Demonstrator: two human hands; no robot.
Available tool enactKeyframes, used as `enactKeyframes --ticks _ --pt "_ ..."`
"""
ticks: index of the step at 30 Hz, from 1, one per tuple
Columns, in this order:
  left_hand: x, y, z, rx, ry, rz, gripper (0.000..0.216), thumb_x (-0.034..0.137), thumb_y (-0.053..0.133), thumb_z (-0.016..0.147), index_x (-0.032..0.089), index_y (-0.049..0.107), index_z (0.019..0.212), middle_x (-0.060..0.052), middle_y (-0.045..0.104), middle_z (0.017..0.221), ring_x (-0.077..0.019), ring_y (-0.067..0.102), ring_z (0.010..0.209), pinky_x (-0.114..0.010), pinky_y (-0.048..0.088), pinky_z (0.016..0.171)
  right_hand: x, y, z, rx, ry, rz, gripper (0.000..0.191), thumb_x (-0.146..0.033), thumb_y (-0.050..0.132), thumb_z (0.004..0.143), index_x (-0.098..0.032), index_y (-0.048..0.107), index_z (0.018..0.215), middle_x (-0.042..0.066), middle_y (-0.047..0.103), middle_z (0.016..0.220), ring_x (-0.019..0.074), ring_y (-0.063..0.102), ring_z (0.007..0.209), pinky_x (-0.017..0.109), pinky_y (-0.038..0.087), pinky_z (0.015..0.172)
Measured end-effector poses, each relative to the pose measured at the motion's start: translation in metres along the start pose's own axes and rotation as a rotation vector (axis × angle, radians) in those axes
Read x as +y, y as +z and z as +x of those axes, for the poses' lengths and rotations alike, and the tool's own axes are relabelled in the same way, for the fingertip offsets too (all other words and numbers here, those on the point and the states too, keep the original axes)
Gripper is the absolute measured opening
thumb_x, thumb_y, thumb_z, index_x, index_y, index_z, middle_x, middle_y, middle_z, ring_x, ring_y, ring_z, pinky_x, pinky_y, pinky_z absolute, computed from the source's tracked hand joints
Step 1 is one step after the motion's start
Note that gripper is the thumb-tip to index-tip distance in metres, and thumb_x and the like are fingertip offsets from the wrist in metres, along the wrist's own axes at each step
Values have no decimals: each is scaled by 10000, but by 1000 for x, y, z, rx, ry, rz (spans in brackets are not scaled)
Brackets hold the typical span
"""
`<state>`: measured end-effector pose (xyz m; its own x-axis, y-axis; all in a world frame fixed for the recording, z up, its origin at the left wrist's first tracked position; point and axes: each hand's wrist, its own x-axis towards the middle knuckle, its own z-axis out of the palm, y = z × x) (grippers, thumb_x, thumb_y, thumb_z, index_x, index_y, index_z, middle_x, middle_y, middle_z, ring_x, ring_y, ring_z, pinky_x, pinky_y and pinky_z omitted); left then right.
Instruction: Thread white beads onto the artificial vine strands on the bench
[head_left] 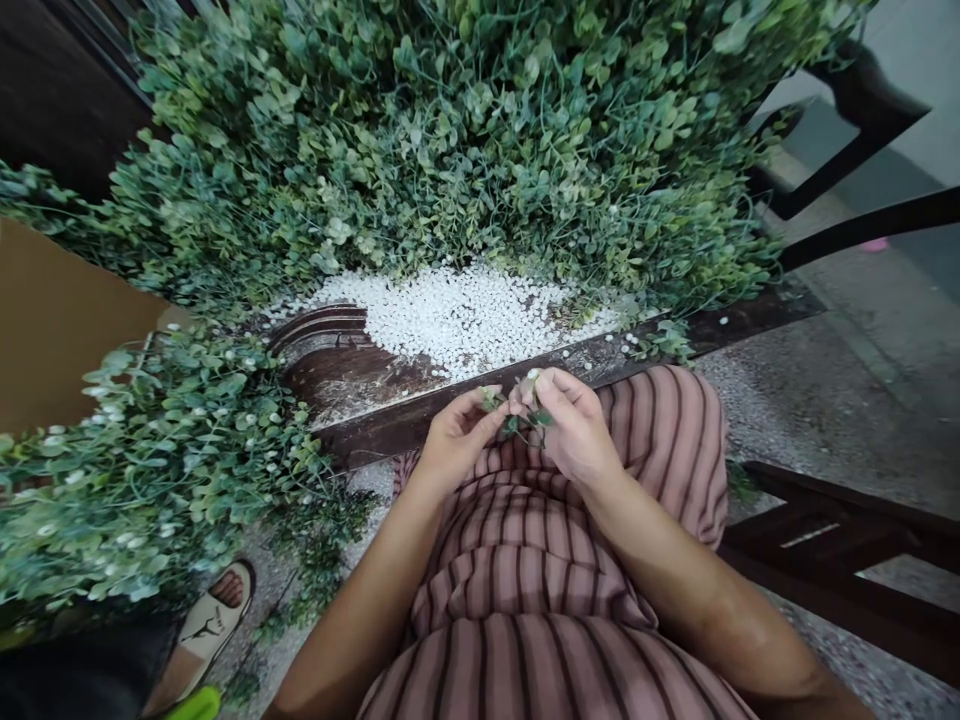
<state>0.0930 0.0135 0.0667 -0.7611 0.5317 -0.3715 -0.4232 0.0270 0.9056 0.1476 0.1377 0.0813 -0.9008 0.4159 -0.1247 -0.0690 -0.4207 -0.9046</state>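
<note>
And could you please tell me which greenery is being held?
The small sprig between the left hand and right hand; the big leafy heaps, beyond and to the left, are untouched.

My left hand (456, 432), one, my right hand (579, 428), one, green sprig (540, 418), one, white beads (465, 318), beyond my counting, large leafy heaps (457, 160), two, visible sandal (211, 628), one

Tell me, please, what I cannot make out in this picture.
Head view: part of the sprig, hidden by the left hand and right hand.
Head view: much of the dark wood, covered by leaves and white beads.
Head view: lime-green thing, cut off by the bottom edge.
Head view: pink thing, too small to identify.
</note>
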Motion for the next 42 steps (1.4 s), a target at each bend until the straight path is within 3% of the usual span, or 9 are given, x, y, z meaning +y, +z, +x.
enactKeyframes --ticks 6,11,17,22,28,31,34,36,42 --pt "5 0 7 116 20 -20 343 375 762 575 181 712 854 -53 706 923 -159 621 818 -270 501 732 3 -8 -6 1 -153 -439 230 -381 650 734 -180 542 711 -15 499 638 104 463 572 236 408 562" --pt "1 3 4 57 11 -4 258 327 737 613 184 724 827 -34 715 812 -166 636 796 -266 509 738 18 -7 -5 -6 -329 -708 154 -248 587 775 -196 642 910 29 522 767 149 503 715 298 444 696" --pt "-1 9 5 74 9 -13 285 277 723 633 209 708 908 -21 713 819 -181 644 781 -280 531 684 22 -5 -5 11 -449 -828 157 -195 544 804 -209 649 920 47 493 833 183 492 831 343 432 758" --pt "-2 10 10 124 -1 -83 442 268 728 618 197 657 1049 12 699 743 -99 600 648 -212 502 657 26 -3 -3 66 -462 -880 88 -198 512 809 -174 589 845 71 503 843 213 488 866 378 415 788" --pt "-7 10 13 115 20 -64 377 325 702 629 163 675 969 -38 707 829 -126 617 739 -238 492 696 30 -6 5 -1 -432 -995 100 -230 487 816 -181 563 773 77 546 819 218 485 826 364 400 765" --pt "-1 -8 15 162 95 184 269 299 623 704 172 682 933 -56 696 915 -153 621 793 -282 489 734 27 -9 6 -25 -386 -947 120 -242 475 813 -187 539 728 65 573 778 207 503 798 341 404 745" --pt "5 -45 22 376 239 669 189 222 563 739 184 694 871 -57 669 945 -174 597 871 -313 450 832 23 -13 4 -23 -257 -892 147 -274 452 818 -186 527 727 59 593 750 193 522 746 319 410 696" --pt "6 -70 28 480 210 976 182 207 565 735 196 695 862 -58 649 933 -183 583 851 -319 431 840 21 -14 2 -23 -161 -858 166 -302 453 817 -186 525 724 47 599 722 174 525 688 295 406 648" --pt "2 -93 40 443 92 1271 137 201 539 754 224 668 792 -30 643 824 -176 577 761 -279 407 713 21 -12 0 -19 -95 -810 216 -361 479 784 -179 525 678 10 525 600 134 466 566 253 353 540"
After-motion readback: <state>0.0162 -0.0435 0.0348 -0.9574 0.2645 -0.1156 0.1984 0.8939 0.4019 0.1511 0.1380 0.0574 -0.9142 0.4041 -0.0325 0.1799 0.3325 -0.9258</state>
